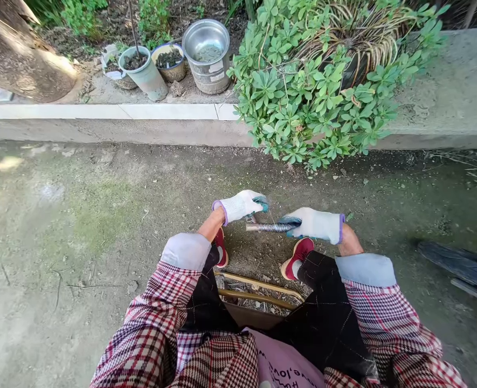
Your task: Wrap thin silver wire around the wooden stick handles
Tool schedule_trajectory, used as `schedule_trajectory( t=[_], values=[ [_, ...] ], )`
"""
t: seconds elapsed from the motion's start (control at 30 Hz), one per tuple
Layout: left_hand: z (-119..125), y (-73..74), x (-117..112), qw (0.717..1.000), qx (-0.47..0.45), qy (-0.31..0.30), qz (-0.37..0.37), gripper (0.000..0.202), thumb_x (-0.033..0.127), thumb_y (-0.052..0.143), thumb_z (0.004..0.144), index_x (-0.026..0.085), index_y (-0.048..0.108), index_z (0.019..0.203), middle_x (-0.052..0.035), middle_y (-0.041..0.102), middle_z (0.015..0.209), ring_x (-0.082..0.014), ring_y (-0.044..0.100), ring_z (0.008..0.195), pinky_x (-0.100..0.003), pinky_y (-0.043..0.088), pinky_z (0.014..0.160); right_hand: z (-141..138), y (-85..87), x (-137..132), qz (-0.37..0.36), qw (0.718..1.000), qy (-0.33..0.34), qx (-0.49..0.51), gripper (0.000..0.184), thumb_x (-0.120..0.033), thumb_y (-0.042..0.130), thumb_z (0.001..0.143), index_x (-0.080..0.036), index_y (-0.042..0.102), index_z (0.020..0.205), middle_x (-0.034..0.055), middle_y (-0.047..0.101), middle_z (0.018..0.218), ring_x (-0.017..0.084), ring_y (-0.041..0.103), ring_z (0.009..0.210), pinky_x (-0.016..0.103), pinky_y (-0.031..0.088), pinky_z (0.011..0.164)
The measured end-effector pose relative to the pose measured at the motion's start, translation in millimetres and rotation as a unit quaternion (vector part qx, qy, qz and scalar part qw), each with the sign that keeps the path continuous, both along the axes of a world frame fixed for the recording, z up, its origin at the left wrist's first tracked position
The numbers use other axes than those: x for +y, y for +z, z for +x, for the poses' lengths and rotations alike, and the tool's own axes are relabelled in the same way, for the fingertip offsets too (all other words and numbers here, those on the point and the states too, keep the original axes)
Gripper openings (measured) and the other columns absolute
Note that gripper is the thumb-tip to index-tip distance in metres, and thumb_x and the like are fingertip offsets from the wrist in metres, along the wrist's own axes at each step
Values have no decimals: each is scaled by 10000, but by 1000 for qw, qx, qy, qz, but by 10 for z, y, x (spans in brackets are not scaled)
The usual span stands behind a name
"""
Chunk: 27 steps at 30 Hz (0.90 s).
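Observation:
My right hand [313, 223], in a white knit glove with a teal palm and purple cuff, is closed around a metal rod-like tool [252, 227]. The tool lies almost level, its bare end pointing left, with a short stub beside that end. Thin shiny wire [276, 227] is wound in close turns along its shaft. Just above the bare end is my left hand [244, 206], gloved the same way, with its fingers pinched together. A fine strand seems to run from those fingertips down to the windings. The right palm hides the tool's other end.
A low stool frame [258, 288] shows between my knees, above two red shoes [297, 260]. Ahead runs a tiled ledge [161, 111] with a metal pot [206, 59], a pale planter [143, 73] and a leafy bush [303, 97] overhanging it. Dark flat objects [456, 264] lie at right.

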<state>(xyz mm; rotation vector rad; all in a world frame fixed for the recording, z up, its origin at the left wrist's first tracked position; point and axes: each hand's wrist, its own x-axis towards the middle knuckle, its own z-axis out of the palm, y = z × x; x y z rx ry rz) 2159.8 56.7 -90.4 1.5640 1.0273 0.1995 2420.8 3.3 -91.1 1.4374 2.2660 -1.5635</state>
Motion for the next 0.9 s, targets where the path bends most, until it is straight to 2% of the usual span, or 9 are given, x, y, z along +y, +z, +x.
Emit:
schedule_trajectory(
  t=[0.1,0.17,0.27,0.33,0.43,0.57,0.77,0.83,0.9],
  values=[
    [18,-7,-16,1000,-6,-5,-16,166,291,616,774,150,695,813,12,622,719,-114,489,608,-232,398,557,57,132,-11,-72,993,-3,92,288,-349,723,723,-192,773,959,-8,700,784,165,604,681,266,481,628],
    [84,-5,-58,1000,-7,-4,-24,153,271,615,779,146,694,822,9,617,689,-108,488,571,-229,404,535,66,195,2,-75,983,-78,150,371,-418,748,726,-168,754,1000,10,706,824,172,605,697,279,499,652],
    [231,12,-168,999,5,-23,-46,171,253,607,800,147,715,879,8,613,637,-105,483,511,-224,396,492,41,191,51,8,970,-214,119,408,-457,703,787,-160,727,1067,45,729,863,200,625,715,305,521,661],
    [313,39,-231,998,12,-36,-59,189,248,592,822,148,724,914,5,617,623,-103,489,497,-221,402,491,20,128,99,84,967,-238,22,377,-379,653,828,-165,721,1132,83,762,975,237,674,827,325,540,743],
    [325,95,-228,998,23,-42,-34,194,229,579,829,149,728,924,4,624,633,-103,500,522,-224,408,527,-7,7,160,130,967,-186,-117,420,-268,628,825,-174,718,1224,128,766,1143,288,699,1004,351,520,867],
    [147,122,-93,998,47,-47,19,126,222,596,790,166,709,786,26,569,586,-109,456,538,-248,354,549,-61,-86,145,86,978,-102,-162,328,-231,675,766,-209,778,1077,95,791,973,260,707,867,320,503,774],
    [2,58,-22,996,49,-73,24,102,220,630,727,167,713,703,29,588,599,-118,456,578,-258,339,585,-77,-10,12,2,996,-17,-89,252,-219,711,673,-245,799,908,-14,750,756,180,632,686,269,466,645],
    [20,47,-33,996,22,-85,1,132,235,641,729,165,747,766,16,662,687,-127,523,636,-243,386,615,-42,60,-6,-44,999,-11,4,268,-264,714,679,-224,793,931,-20,740,780,178,628,705,268,481,655],
    [55,38,-49,997,-34,-50,-45,127,221,681,699,159,758,780,-1,707,752,-136,572,685,-238,434,646,-11,134,-3,-80,989,-51,111,308,-326,750,671,-190,779,947,-5,724,806,182,622,721,278,499,668]
  ],
)
